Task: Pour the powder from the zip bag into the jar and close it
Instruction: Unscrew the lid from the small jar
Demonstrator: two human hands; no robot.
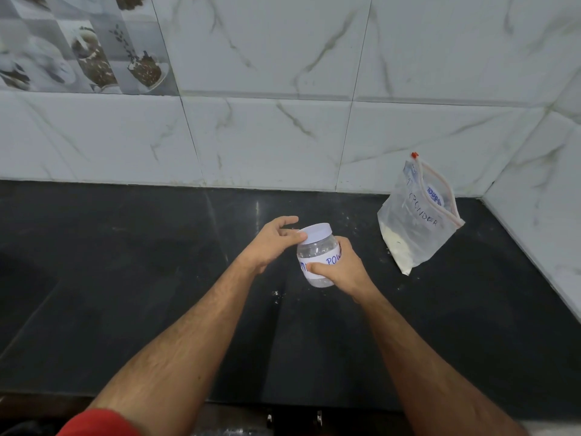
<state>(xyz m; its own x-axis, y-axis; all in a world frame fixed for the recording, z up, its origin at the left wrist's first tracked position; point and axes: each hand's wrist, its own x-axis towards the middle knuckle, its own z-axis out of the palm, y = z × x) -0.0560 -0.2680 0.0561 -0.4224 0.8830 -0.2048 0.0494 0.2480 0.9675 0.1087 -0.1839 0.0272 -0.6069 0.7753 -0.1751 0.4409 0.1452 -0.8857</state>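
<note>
The jar (pixel 317 258) is held tilted just above the black counter (pixel 125 278), its white lid (pixel 315 231) on and no powder visible inside. The right hand (pixel 338 267) wraps its labelled body; the left hand (pixel 275 242) sits at the lid with the thumb on its rim and the other fingers fairly straight, so it touches rather than clamps. The bag (pixel 419 221) stands well apart to the right, leaning near the corner of the tiled wall (pixel 283 136), mouth apparently open, powder (pixel 397 247) pooled low inside.

Likely risks: the lid could slip from that light thumb contact while unscrewing, and the soft bag could slump and spill when lifted, since its weight sits in one bottom corner. A few white specks (pixel 276 295) already lie on the counter. Nothing stands between jar and bag.
</note>
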